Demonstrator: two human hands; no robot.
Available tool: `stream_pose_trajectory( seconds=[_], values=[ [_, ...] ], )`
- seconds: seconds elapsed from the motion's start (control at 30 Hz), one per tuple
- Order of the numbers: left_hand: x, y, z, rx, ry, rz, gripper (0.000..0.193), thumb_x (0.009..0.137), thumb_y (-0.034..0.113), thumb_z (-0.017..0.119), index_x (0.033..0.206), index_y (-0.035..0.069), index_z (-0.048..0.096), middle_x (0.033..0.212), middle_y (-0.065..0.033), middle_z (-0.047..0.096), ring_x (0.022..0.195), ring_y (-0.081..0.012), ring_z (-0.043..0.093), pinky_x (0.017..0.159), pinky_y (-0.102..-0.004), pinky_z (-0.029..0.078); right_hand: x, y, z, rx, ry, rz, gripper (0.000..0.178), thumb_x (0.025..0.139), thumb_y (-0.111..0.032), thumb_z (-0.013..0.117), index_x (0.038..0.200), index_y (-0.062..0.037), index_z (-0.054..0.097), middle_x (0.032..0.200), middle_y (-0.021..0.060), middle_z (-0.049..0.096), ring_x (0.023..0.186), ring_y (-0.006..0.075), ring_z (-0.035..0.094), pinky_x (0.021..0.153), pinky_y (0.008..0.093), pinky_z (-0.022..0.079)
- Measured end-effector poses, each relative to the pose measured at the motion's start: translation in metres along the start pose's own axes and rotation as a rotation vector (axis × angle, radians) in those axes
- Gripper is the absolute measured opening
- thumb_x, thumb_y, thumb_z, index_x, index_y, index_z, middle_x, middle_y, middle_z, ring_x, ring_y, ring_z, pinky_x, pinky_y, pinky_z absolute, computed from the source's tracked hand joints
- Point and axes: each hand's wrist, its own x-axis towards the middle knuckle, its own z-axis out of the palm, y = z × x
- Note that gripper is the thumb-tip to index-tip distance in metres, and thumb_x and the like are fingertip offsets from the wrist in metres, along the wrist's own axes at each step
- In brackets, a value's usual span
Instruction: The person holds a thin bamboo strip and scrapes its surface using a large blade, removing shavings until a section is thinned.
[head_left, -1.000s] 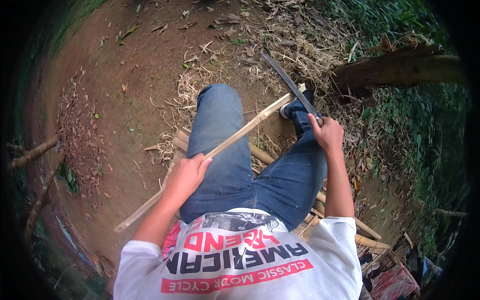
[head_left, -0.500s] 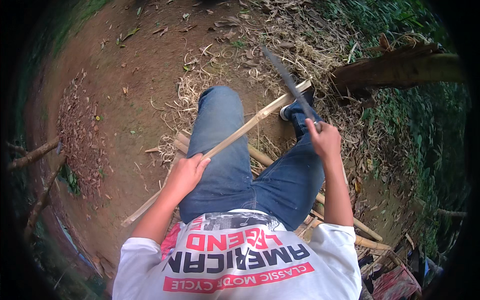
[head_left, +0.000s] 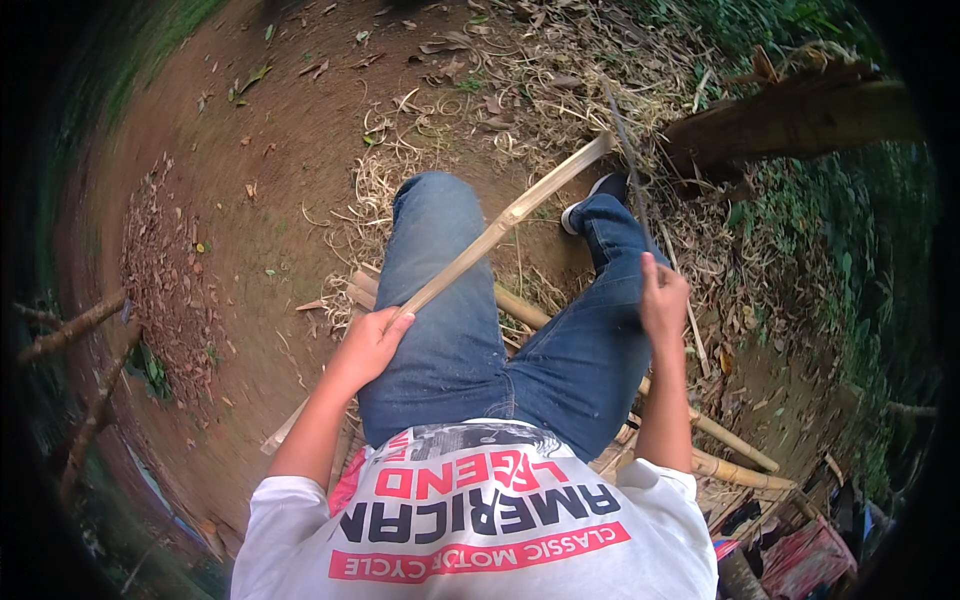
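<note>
My left hand (head_left: 372, 345) is closed round the near end of a pale split bamboo strip (head_left: 518, 208), by my left thigh. The strip slants across that thigh, and its far end rises toward the upper right, beyond my knees. A joint shows partway along it. My right hand (head_left: 664, 300), above my right leg, grips the handle of a long-bladed knife (head_left: 631, 165). The handle is mostly hidden in my fist. The blade points away from me, seen nearly edge-on as a thin dark line, just right of the strip's far end; whether they touch I cannot tell.
Curly bamboo shavings (head_left: 375, 190) and dry leaves litter the ground ahead. A thick log (head_left: 800, 125) lies at the upper right. Bamboo poles (head_left: 735, 445) lie under and beside my legs. Branches (head_left: 75, 325) stick up at the left, and a reddish bag (head_left: 805, 560) is at the lower right.
My right hand has moved slightly right and nearer me; the knife blade has swung right, off the strip, and turned edge-on. The strip's far end has shifted slightly up and left.
</note>
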Motion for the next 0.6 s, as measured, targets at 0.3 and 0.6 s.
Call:
stream_pose_trajectory(
  seconds=[0.3, 0.6],
  values=[
    [0.013, -0.024, -0.019, -0.252, -0.294, -0.179, 0.044, 0.102, 0.038, 0.051, 0.08, 0.002, 0.057, 0.062, 0.006, 0.045, 0.058, -0.0068, 0.04, 0.054, -0.0273, 0.037, -0.016, -0.089, 0.06, -0.174, -0.211, -0.318, 0.059, 0.083, -0.06, 0.063, 0.073, -0.0021, 0.07, 0.06, 0.0192, 0.063, 0.063, 0.0388, 0.065, 0.062, 0.0446, 0.051],
    [0.016, -0.019, -0.028, -0.508, -0.44, -0.288, 0.039, 0.103, 0.038, 0.051, 0.072, 0.015, 0.043, 0.056, 0.0095, 0.034, 0.044, -0.0032, 0.027, 0.039, -0.0226, 0.021, 0.057, -0.035, 0.043, -0.423, -0.142, -0.335, 0.065, 0.084, -0.066, 0.057, 0.067, -0.0034, 0.066, 0.061, 0.0178, 0.063, 0.063, 0.0383, 0.064, 0.06, 0.0467, 0.049]
  ],
)
